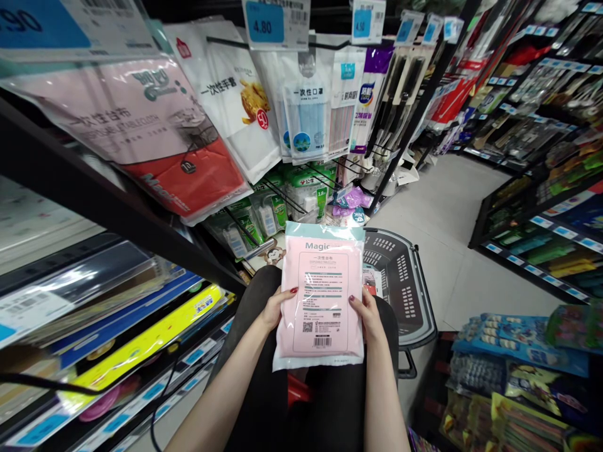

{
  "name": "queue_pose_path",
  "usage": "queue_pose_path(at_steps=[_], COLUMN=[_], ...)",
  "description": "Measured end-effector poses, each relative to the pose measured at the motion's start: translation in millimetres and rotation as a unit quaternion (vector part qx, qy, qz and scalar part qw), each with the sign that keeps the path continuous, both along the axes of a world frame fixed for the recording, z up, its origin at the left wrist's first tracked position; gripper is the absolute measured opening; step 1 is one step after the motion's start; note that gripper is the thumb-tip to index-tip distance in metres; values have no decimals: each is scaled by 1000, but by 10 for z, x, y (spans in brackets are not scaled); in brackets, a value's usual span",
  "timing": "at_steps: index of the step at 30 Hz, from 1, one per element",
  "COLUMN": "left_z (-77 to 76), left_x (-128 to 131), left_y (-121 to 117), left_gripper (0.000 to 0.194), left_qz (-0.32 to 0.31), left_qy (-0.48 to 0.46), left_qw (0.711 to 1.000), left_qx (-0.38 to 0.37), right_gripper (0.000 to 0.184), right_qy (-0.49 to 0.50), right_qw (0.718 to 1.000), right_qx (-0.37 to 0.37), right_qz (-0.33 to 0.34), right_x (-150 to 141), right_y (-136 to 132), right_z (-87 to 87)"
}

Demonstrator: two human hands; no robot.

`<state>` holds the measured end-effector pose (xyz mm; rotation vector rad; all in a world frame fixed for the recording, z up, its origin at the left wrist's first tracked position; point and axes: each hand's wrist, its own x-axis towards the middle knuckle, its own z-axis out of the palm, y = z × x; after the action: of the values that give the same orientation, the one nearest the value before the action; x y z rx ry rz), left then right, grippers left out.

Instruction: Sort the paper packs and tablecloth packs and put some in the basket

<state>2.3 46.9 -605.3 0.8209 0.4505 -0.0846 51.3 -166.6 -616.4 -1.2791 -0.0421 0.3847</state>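
Note:
A pink packet of disposable tablecloth (322, 301) lies tilted above my knees, its printed back with a barcode turned up to me. My left hand (277, 307) grips its left edge, thumb on the front and fingers behind. On the right edge, my right hand (367, 312) holds it the same way. Behind the packet, to the right, a dark shopping basket (407, 282) stands on the floor with a small packet (372, 280) partly visible in it. A similar tablecloth packet (136, 125) in pink and red hangs on the rack at upper left.
Disposable gloves (230, 94), face masks (306, 116) and straws (343, 125) hang on hooks ahead under price tags. Flat goods, one a yellow pack (155, 342), fill the left shelves. Bagged goods (513, 376) are stacked at lower right. A grey aisle floor (452, 220) runs between racks.

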Motion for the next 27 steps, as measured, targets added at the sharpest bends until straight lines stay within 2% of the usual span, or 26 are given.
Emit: queue_pose_path(at_steps=[11, 27], left_z=[20, 18], left_x=[1, 1], left_y=[-7, -7], left_gripper=[49, 51], left_qz=[-7, -4], left_qy=[-6, 3], left_qw=[1000, 1000], left_qx=[-2, -2], right_gripper=[39, 38], right_qy=[2, 4], right_qw=[1000, 1000], right_qx=[2, 7], right_qz=[3, -4], right_x=[2, 6], right_y=[3, 0], right_z=[-6, -21])
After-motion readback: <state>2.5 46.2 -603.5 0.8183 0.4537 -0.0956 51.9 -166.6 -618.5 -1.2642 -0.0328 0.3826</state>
